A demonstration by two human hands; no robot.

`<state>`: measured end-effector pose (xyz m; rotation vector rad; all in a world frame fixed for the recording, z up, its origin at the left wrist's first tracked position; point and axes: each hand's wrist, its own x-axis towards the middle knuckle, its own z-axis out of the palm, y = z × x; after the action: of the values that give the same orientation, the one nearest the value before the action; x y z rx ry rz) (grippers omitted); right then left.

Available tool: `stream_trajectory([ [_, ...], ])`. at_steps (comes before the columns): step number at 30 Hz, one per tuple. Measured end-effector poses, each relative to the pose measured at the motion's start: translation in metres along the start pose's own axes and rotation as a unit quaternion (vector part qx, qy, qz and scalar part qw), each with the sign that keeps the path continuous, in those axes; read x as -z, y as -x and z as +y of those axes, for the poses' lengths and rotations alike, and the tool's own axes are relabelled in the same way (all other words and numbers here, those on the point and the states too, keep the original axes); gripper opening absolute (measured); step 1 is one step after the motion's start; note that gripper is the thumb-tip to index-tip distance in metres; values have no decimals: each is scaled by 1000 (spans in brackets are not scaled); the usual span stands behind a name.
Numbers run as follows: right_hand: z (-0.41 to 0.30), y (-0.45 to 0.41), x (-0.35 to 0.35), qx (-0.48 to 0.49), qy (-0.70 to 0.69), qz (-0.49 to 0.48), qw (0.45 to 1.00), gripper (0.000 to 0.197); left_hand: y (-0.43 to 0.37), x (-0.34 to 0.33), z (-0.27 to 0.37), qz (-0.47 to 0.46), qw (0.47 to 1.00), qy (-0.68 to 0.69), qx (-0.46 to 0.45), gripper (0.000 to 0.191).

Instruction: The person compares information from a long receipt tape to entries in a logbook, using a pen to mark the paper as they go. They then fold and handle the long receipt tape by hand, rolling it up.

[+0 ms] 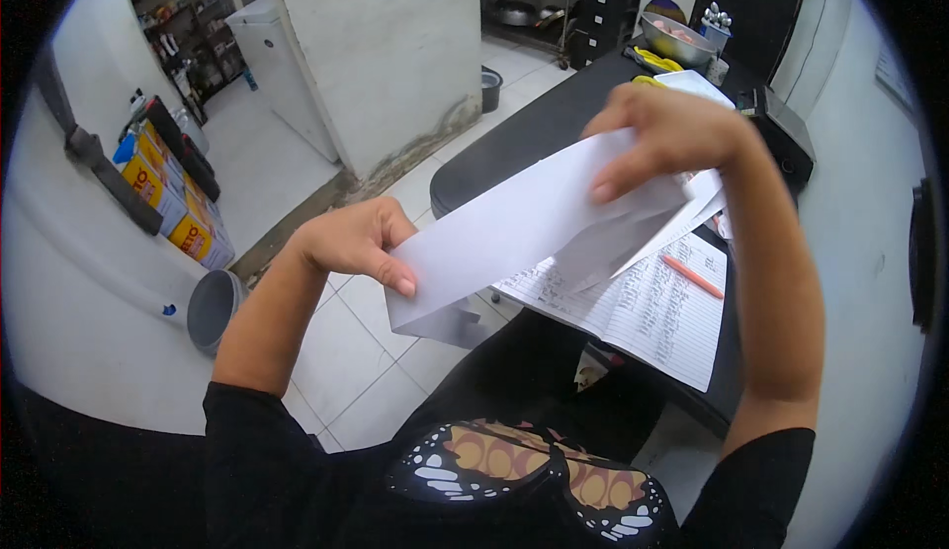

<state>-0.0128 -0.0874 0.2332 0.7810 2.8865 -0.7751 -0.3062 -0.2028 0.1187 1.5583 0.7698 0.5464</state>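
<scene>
Between my two hands a folded sheet of white paper (pixel 504 230) is stretched out in mid-air. My left hand (pixel 363 245) pinches its lower left end, thumb on top. At the upper right end my right hand (pixel 660 141) grips it between thumb and fingers, slightly blurred. Beneath the paper, an open lined notebook (pixel 660 334) with handwriting lies on the black table (pixel 511 149). An orange pen (pixel 693 277) rests on its right-hand page. More loose white paper (pixel 700 208) shows under my right hand, partly hidden by it.
A metal bowl (pixel 676 39), a cutlery holder (pixel 715 30) and a dark box-shaped device (pixel 778 134) stand toward the table's far right. Grey bins (pixel 215 308) and stacked cartons (pixel 178 200) line the left side. A wall corner (pixel 400 52) juts out ahead.
</scene>
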Motion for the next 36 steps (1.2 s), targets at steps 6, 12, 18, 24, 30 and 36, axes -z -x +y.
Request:
stream_trajectory([
  [6, 55, 72, 51, -159, 79, 160, 971, 39, 30, 30, -44, 62, 992, -40, 105, 29],
  [12, 120, 123, 64, -352, 149, 252, 889, 38, 74, 56, -90, 161, 956, -99, 226, 29],
  [18, 158, 146, 49, -458, 254, 234, 819, 45, 68, 57, -98, 229, 938, -172, 194, 25],
  [24, 41, 29, -32, -6, 79, 252, 964, 47, 12, -14, -52, 268, 785, -556, -48, 8],
  [30, -25, -32, -119, 216, 179, 115, 953, 19, -23, -56, -16, 234, 704, -645, -184, 8],
  [36, -9, -46, -139, 222, 156, 103, 957, 4, -18, -56, -17, 241, 700, -651, -164, 9],
])
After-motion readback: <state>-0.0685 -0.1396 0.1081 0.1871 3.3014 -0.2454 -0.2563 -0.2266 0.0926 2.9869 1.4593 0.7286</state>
